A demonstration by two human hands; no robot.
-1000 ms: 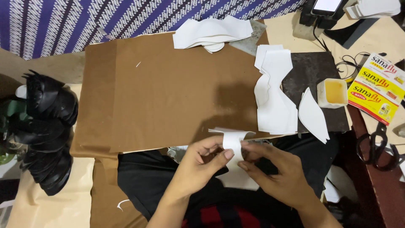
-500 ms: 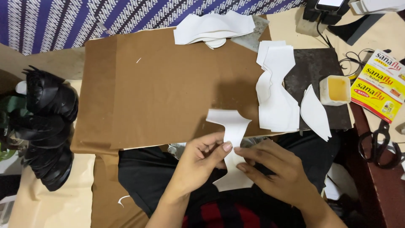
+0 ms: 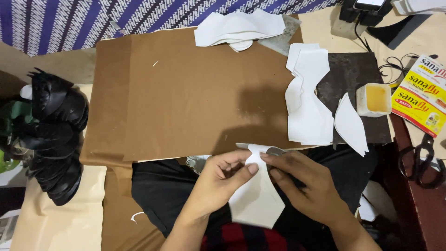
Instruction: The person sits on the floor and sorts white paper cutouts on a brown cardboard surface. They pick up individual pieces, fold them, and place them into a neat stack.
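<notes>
Far to the left of both hands, a heap of black cut pieces [image 3: 53, 139] is stacked at the edge of the work area. Just beyond the hands lies a large brown cardboard sheet [image 3: 195, 97], its near edge almost touching the fingertips.

The left hand [image 3: 218, 181] is closed in a pinch on a white cut-out piece [image 3: 258, 200], thumb and forefinger gripping its narrow upper end. The right hand [image 3: 306, 186] grasps the same piece from the other side, fingers folded over its upper right edge. The piece sits between the two hands, over the person's lap, its top curled over just at the near edge of the cardboard and its wider lower part hanging down towards the body.

Beyond the right hand and a little to its right, a stack of white cut shapes [image 3: 306, 107] lies partly on the cardboard and partly on a dark slab [image 3: 348, 74]. Further right on that slab stands a small square tub of yellow glue [image 3: 374, 99]. Well to the right of the right hand, black scissors [image 3: 420, 160] lie on the dark red surface.
</notes>
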